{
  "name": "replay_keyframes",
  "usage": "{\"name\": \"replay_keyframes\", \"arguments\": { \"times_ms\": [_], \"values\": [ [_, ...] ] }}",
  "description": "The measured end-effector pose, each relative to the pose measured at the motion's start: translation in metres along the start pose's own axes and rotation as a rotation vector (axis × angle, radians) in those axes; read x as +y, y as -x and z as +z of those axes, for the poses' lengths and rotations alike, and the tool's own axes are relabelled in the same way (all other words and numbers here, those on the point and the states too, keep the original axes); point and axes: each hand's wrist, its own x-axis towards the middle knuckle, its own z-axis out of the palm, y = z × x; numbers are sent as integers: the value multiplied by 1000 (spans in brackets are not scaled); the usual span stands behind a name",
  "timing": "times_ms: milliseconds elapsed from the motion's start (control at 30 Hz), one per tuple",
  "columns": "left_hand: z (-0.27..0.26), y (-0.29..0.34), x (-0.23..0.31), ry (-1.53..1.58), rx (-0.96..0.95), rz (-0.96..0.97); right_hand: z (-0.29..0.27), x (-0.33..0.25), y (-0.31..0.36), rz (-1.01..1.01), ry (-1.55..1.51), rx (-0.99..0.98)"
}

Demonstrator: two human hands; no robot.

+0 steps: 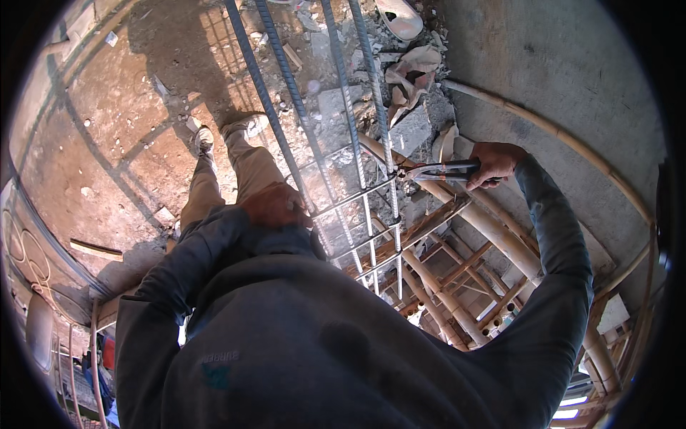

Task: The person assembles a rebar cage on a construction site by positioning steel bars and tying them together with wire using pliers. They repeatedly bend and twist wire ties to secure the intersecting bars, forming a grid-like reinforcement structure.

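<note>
Head view: steel pliers with dark-sleeved handles (pixel 461 164) are clasped in the right hand (pixel 496 163), nose at the rightmost ribbed grey steel bar (pixel 379 107). They look light and rigid, best held by those sleeves; the bars seem heavy, stiff. Whether the left hand (pixel 275 206), near the leftmost bar (pixel 261 82), grips it, I can't tell. I count one pliers, four long bars.

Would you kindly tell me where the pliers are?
The pliers are right of centre in the head view, held in the right hand, tips at the rebar cage.
</note>
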Motion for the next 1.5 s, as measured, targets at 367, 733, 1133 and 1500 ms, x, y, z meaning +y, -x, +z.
{"name": "replay_keyframes", "arguments": {
  "times_ms": [367, 733, 1133, 1500],
  "values": [
    [-3, -2, -1, -73, -60, -24, 55, 17, 25, -559, 1132, 1033],
    [-1, -4, -4, 33, -88, -49, 60, 37, -7, -338, 952, 1056],
    [3, -4, -8, -5, -54, -41, 12, 2, 2, 222, 222, 136],
    [0, -8, -16, -45, -110, -42, 73, -16, 34, -251, 1065, 711]
  ]
}}
